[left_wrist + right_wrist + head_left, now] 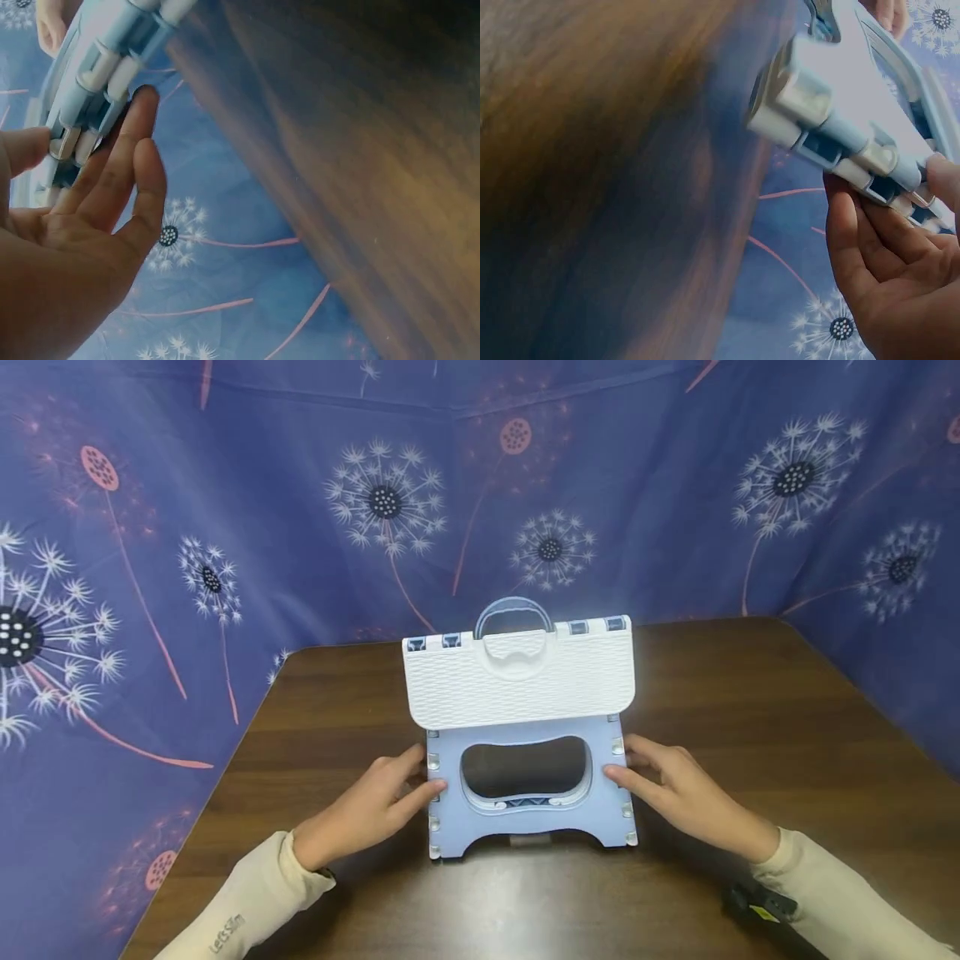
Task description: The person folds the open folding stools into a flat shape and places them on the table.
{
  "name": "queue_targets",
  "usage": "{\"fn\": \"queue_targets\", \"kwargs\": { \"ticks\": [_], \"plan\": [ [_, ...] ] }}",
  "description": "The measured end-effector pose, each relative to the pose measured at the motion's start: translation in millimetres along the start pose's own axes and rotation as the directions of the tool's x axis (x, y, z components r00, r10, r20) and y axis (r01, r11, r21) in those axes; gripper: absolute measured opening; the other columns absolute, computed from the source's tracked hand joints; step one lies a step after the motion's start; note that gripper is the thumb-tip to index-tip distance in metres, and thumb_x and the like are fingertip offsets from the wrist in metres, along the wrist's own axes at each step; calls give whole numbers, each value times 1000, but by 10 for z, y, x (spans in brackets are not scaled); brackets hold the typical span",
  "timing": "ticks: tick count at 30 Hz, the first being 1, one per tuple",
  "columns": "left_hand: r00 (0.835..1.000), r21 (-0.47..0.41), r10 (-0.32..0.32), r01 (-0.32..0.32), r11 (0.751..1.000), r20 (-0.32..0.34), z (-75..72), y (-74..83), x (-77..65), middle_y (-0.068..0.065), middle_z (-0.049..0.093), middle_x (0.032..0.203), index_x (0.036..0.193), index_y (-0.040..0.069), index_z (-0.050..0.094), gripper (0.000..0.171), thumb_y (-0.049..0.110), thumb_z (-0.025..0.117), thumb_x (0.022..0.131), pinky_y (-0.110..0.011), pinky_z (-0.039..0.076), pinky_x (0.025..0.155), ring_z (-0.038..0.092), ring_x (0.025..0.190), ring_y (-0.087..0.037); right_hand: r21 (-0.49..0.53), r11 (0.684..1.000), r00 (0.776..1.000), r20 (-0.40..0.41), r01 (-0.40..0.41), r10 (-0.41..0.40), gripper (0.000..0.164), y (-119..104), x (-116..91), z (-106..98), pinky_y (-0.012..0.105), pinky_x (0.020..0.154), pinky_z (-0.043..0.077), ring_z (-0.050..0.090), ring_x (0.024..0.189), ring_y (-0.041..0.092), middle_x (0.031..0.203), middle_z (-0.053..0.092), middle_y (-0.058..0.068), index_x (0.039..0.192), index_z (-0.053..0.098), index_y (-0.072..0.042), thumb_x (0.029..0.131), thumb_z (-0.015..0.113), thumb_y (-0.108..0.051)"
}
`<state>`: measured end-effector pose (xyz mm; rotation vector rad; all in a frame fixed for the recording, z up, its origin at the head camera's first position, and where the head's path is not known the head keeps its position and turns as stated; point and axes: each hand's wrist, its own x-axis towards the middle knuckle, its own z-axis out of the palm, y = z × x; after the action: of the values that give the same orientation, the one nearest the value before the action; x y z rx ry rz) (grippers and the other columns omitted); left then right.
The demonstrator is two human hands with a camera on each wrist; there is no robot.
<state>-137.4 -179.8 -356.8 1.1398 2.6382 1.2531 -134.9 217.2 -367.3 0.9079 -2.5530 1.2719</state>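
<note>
A folding step stool stands in the middle of the head view, its white woven-textured top [450, 693] slanting over a light-blue leg panel [450, 822] with a wide oval opening. A blue carry handle [513, 603] sticks up at the top edge. My left hand [367, 810] grips the panel's left side, thumb on the front and fingers behind. On the opposite side my right hand [686, 797] holds it the same way. Hinge knuckles [97, 71] along the stool's side show between left thumb and fingers; similar knuckles [855, 157] appear beside the right fingers.
The stool is on a dark brown wooden table [750, 710]. Behind and to the sides hangs a blue cloth [637, 485] with a dandelion print. A black strap with a yellow mark [761, 906] is at the right wrist.
</note>
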Motion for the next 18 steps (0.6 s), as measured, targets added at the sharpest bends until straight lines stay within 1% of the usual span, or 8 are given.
{"fn": "queue_targets", "kwargs": {
  "ticks": [2,4,5,8,12,15,17,18],
  "plan": [
    [998,-12,-52,52,999,28,21,4,4,10,62,81,106,15,53,14,28,57,103,-25,49,59,57,70,-4,12,1000,1000,20,-4,4,10,-3,-14,9,24,61,53,63,71,6,82,67,-8,101,62,-13,96,65,-5],
    [992,-26,-113,115,993,63,47,5,8,10,62,78,110,15,53,20,34,56,103,-24,47,55,54,65,-3,26,1000,999,50,-16,15,7,5,-31,26,24,58,51,59,66,6,78,63,-9,99,61,-12,97,63,-6],
    [987,-35,-141,144,989,83,62,2,14,11,63,80,114,16,53,24,37,55,103,-23,48,55,55,65,-3,36,999,998,64,-24,22,5,10,-40,38,25,59,52,59,67,6,79,63,-9,99,61,-11,98,62,-6],
    [970,-21,-210,214,977,121,103,-23,40,9,57,73,118,17,50,32,46,50,103,-24,47,54,52,60,-4,40,997,994,90,-58,54,3,28,-68,80,25,61,52,58,69,4,79,63,-11,98,61,-11,100,61,-9],
    [958,35,-247,245,969,146,140,-82,72,11,56,76,121,19,48,38,52,47,102,-25,48,61,54,65,-3,28,996,992,101,-80,77,10,54,-95,127,23,56,48,53,64,2,71,55,-12,90,59,-13,99,61,-11],
    [951,69,-258,250,966,170,160,-128,74,13,61,85,123,18,49,41,53,46,102,-25,49,69,57,73,-2,26,995,987,134,-96,91,12,69,-96,145,23,51,44,48,60,2,67,49,-12,88,58,-14,100,61,-12],
    [943,100,-274,259,961,189,171,-152,77,12,62,88,120,17,51,42,54,45,102,-25,49,71,58,77,-3,22,993,981,162,-116,111,14,87,-88,154,22,50,42,46,59,1,66,45,-13,86,58,-13,100,60,-13],
    [939,119,-282,263,957,197,174,-156,80,11,60,85,117,16,52,42,55,44,102,-25,49,69,57,74,-3,19,991,976,179,-131,126,15,93,-81,160,22,49,41,44,58,1,65,44,-13,86,58,-13,101,60,-15]
  ]
}}
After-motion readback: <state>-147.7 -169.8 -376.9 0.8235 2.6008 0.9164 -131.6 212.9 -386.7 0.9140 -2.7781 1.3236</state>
